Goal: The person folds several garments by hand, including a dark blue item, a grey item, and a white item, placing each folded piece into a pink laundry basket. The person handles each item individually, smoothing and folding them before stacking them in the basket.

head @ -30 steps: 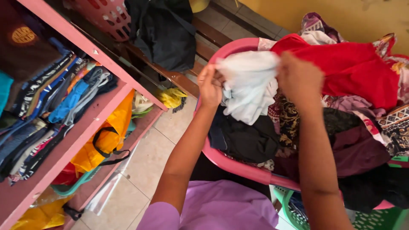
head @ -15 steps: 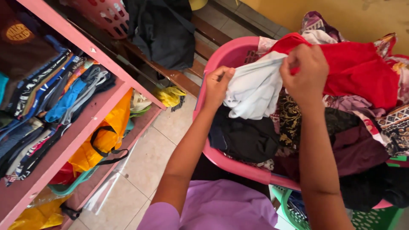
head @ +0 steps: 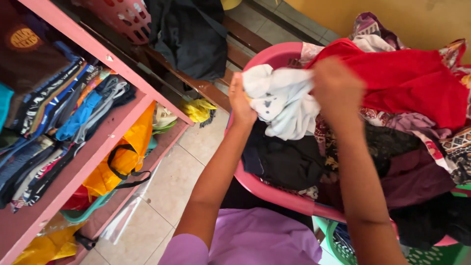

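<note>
Both hands, left hand (head: 241, 103) and blurred right hand (head: 337, 91), still clamped on crumpled white cloth garment (head: 282, 100), now bunched tighter, its lower edge hidden among pink plastic basin (head: 274, 55) clothes.

Clothes-heaped pink basin (head: 274, 191), perhaps brimful.

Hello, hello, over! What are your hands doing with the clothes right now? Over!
Left hand and right hand both gripping white cloth over pink basin. Red garment piled beside it. Nothing blocking.

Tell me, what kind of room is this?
Likely a home laundry or clothes-storage corner: both hands hold a white garment over a pink basin heaped with clothes, beside a pink shelf of folded clothes.
</note>
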